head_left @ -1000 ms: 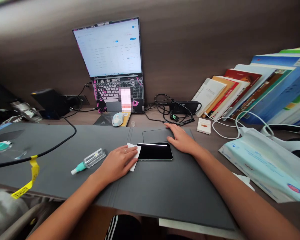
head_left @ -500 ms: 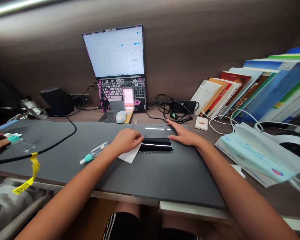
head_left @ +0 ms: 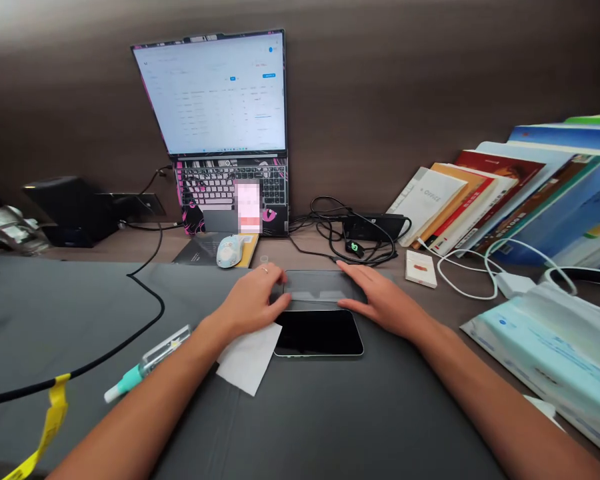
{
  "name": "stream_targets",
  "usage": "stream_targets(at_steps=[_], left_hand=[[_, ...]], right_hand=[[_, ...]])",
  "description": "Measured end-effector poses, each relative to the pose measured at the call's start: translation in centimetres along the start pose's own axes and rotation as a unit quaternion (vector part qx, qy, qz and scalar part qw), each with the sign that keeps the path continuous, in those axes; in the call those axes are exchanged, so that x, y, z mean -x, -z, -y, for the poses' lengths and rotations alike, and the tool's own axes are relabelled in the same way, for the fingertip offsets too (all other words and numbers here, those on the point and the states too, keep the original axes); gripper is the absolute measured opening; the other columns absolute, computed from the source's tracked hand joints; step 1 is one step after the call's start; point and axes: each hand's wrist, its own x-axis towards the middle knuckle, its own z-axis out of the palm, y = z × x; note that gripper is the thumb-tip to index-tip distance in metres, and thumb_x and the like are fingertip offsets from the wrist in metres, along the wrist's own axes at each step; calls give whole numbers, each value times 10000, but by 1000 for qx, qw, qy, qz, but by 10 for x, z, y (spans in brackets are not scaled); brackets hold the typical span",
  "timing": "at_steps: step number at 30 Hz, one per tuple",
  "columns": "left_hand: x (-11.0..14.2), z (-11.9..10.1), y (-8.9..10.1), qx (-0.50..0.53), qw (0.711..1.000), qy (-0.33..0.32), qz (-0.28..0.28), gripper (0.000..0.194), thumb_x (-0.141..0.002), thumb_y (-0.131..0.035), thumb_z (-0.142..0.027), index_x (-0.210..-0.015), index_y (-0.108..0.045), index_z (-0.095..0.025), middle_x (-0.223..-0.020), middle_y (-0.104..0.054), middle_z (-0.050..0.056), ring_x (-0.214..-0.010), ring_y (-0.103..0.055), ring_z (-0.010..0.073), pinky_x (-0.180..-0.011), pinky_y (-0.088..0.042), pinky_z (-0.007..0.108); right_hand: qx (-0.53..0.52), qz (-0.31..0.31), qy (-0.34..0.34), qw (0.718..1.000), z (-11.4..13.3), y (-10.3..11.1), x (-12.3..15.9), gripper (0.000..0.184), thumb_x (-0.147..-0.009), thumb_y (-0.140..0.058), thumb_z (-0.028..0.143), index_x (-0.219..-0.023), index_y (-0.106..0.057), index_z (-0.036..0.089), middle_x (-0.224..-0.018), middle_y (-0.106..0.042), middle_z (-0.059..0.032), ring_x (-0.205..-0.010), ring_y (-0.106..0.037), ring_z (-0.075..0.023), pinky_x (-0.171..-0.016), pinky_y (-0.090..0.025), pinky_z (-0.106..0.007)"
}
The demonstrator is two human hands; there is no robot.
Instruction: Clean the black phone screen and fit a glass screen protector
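A clear rectangular sheet, like a phone screen protector (head_left: pixel 314 287), lies in front of me on the dark desk mat. My left hand (head_left: pixel 253 293) is at its left end, thumb and fingers apart near the corners. At its right end my right hand (head_left: pixel 385 293) spreads thumb and fingers along the two long edges; whether either hand grips the sheet is unclear. Just nearer to me, a phone (head_left: pixel 320 333) rests with its dark screen up. A white wipe (head_left: pixel 250 360) lies beside the phone, partly under my left wrist. Left of that forearm is a small spray bottle (head_left: pixel 147 363).
An open laptop (head_left: pixel 210 100) stands at the back, with a mouse (head_left: pixel 229 251) before it. A black cable (head_left: pixel 157 287) crosses the mat on the left. Cables and a power adapter (head_left: pixel 375 228), leaning books (head_left: pixel 505 193), a small box (head_left: pixel 421 268) and a tissue pack (head_left: pixel 545 360) are right.
My view has come closer and lower. My left hand has shifted from the phone's upper left corner to the clear sheet's left end. The person's hand at far left is out of view.
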Motion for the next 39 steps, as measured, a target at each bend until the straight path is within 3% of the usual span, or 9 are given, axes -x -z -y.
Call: stream_targets(at_steps=[3,6,10,15,20,23,26,29,39], left_hand=[[6,-1,18,4,993,-48,111,72,-731,-613,-279,-743,-609,-208,-738,-633,1,-713,-551,177,-715,-417,330],[12,1,27,-2,986,-18,164,80,-708,-596,-276,-737,-620,-205,-721,-632,9,-667,-521,166,-607,-337,301],[16,7,28,8,978,9,210,114,-732,-603,-303,-810,-620,-221,-761,-642,5,-691,-520,165,-597,-313,297],[19,13,29,29,967,18,252,33,-742,-557,-229,-714,-572,-218,-674,-607,-26,-587,-473,128,-553,-301,292],[20,16,35,11,978,42,204,72,-734,-596,-236,-796,-558,-228,-699,-594,-19,-627,-487,154,-575,-322,301],[18,12,33,7,993,55,107,348,-835,-631,-434,-1095,-552,-216,-1033,-657,57,-845,-594,214,-710,-447,341],[15,9,25,5,1000,1,-2,690,-829,-693,-573,-1357,-448,-203,-1348,-562,123,-1179,-571,291,-974,-478,421],[12,8,17,-10,998,-53,-35,863,-797,-748,-596,-1474,-364,-221,-1453,-492,138,-1316,-497,321,-1090,-440,459],[9,12,15,-44,991,-105,-70,701,-872,-697,-552,-1434,-447,-217,-1368,-545,129,-1243,-539,297,-1056,-473,449]], right_hand=[[14,-22,7,1000,0,1,-1,687,-979,-548,533,-1552,-352,209,-1472,-543,-162,-1326,-556,-314,-1105,-478,-508],[19,-31,3,999,1,1,-1,668,-977,-555,530,-1536,-382,210,-1463,-556,-155,-1319,-567,-313,-1105,-481,-507],[26,-33,6,999,2,2,-2,656,-974,-567,518,-1526,-399,205,-1456,-568,-156,-1304,-584,-312,-1091,-498,-501],[41,-50,16,998,-1,1,-1,627,-973,-559,528,-1493,-451,195,-1426,-603,-155,-1307,-588,-326,-1098,-495,-514],[59,-76,29,995,4,4,-1,606,-966,-569,526,-1453,-489,174,-1403,-625,-156,-1344,-554,-354,-1105,-489,-537],[66,-93,49,992,13,9,1,592,-971,-575,508,-1456,-480,182,-1404,-624,-152,-1349,-551,-347,-1114,-486,-531],[67,-108,60,990,22,12,2,599,-964,-599,482,-1479,-457,210,-1416,-617,-138,-1350,-550,-345,-1120,-482,-539],[57,-121,68,989,28,13,3,617,-949,-629,456,-1494,-447,231,-1410,-621,-129,-1353,-545,-350,-1119,-483,-553],[12,-147,107,983,38,20,0,577,-930,-686,333,-1453,-462,237,-1341,-611,-151,-1232,-612,-296,-1047,-534,-484]])
